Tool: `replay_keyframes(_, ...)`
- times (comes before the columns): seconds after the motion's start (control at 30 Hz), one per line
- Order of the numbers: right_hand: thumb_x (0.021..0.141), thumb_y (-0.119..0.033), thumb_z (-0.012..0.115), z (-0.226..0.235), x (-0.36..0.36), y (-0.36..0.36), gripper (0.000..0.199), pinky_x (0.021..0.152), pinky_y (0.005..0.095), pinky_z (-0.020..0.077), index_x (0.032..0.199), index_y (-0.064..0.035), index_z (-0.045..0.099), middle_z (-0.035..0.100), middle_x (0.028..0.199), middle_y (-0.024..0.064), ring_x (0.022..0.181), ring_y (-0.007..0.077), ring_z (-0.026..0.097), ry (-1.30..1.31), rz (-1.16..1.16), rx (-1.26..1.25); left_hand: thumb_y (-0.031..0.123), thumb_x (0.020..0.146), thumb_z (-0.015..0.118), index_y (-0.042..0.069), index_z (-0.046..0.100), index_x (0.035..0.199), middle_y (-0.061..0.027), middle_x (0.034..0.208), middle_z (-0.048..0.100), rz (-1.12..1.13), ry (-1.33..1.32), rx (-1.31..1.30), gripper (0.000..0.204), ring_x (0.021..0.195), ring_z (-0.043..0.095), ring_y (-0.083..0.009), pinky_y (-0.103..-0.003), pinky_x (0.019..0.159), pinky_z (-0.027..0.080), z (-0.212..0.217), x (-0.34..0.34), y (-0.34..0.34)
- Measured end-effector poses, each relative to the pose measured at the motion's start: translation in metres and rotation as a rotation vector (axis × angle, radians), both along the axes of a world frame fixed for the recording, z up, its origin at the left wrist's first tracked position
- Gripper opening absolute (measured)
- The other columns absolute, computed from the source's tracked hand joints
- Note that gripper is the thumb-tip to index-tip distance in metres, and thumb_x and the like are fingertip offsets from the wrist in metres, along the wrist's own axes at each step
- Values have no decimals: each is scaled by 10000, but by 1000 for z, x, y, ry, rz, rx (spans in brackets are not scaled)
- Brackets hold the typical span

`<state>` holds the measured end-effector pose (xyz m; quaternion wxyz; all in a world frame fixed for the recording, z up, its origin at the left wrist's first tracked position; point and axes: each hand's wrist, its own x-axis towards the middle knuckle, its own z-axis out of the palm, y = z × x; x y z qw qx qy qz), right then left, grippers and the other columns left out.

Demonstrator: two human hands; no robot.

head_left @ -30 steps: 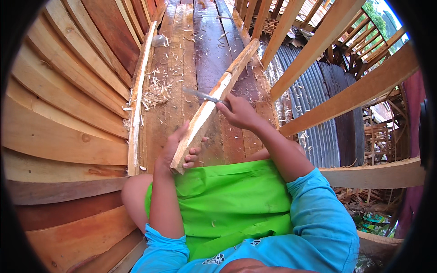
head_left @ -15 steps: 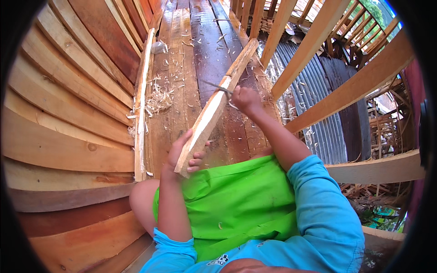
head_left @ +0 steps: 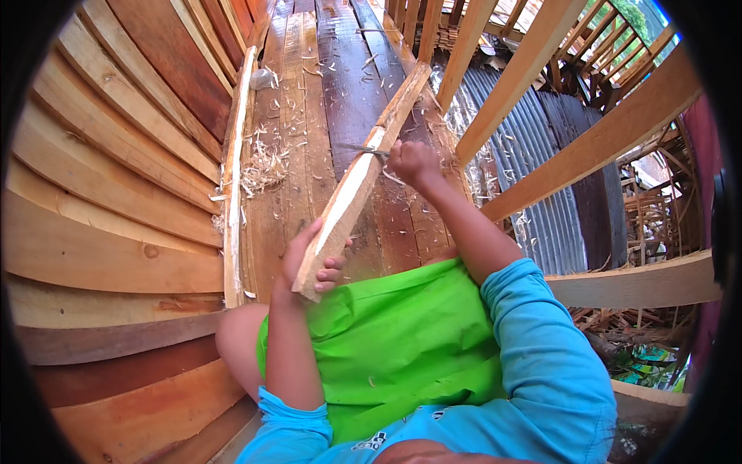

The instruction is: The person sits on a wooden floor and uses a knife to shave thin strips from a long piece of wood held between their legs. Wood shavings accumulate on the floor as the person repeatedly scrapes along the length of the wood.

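So the person is sitting on a dark plank floor inside what looks like a wooden hull or curved timber frame, bright green shorts on and light blue long sleeves.

The main thing is a long pale wooden stick, roughly split, fresh light wood showing on the upper face. It runs at a slant from the lap up and away toward the top of the view, far end resting down on the floor boards. The left hand is wrapped around the near end of it, fingers curled under and thumb side over the top, clamped tight, just above the green shorts.

The right hand is further up the stick, closed in a fist around the handle of a thin dark metal blade. The blade lies across the stick, touching its pale face about midway along. The handle itself is hidden inside the fist, so can't say what kind it is.

To the left there's a narrow pale batten lying along the floor edge, right beside the curved reddish-brown side planks. A heap of light wood shavings sits between the batten and the stick. To the right, pale angled timber ribs cross over grey corrugated metal sheeting.
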<state>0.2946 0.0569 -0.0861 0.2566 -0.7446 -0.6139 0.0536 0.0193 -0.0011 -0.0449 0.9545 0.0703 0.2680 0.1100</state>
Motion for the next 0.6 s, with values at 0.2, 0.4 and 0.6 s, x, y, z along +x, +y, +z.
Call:
replay_keyframes(0.2, 939, -296, 385, -19, 30, 18, 520, 585, 515, 504, 576, -25, 641, 580, 532, 224, 538, 404, 621, -72, -100, 15, 607, 928, 408, 23, 485, 1102, -4, 609, 415, -33, 147, 113, 614, 397, 376, -98, -236, 325, 314, 8, 9, -7)
replay_keyframes(0.4, 900, -333, 392, -7, -2, 5, 491, 578, 503, 519, 632, -41, 681, 642, 635, 206, 565, 391, 642, -166, 281, 17, 616, 923, 413, 30, 491, 1085, 6, 591, 410, 10, 178, 130, 612, 388, 367, -87, -228, 321, 304, 10, 0, -4)
replay_keyframes(0.6, 882, -322, 413, -19, 18, 25, 468, 568, 506, 518, 609, -48, 676, 624, 595, 209, 564, 390, 645, -169, -47, 108, 604, 945, 376, 25, 494, 1129, 0, 614, 407, 1, 170, 118, 618, 382, 361, -95, -240, 324, 313, 13, 2, -6)
